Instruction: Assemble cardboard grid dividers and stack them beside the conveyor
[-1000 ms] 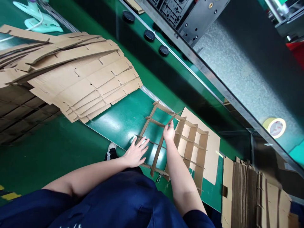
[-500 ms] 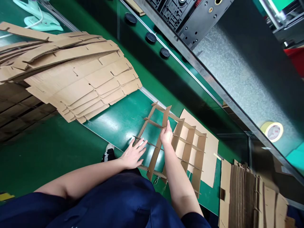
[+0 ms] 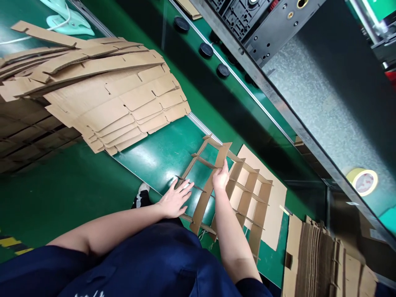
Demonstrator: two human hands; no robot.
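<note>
The right arm reaches forward over the worktop (image 3: 148, 154), its right hand (image 3: 220, 177) gripping an upright cardboard strip (image 3: 203, 203) past its middle. The left hand (image 3: 173, 203) lies palm down with fingers fanned, grasping nothing, over the outer end of the divider grid (image 3: 246, 201); whether it presses down I cannot tell. The strip is plain brown, flat and narrow, standing among the grid's open cells. Its long axis crosses the worktop, one end towards the far edge, the other at the near edge.
</note>
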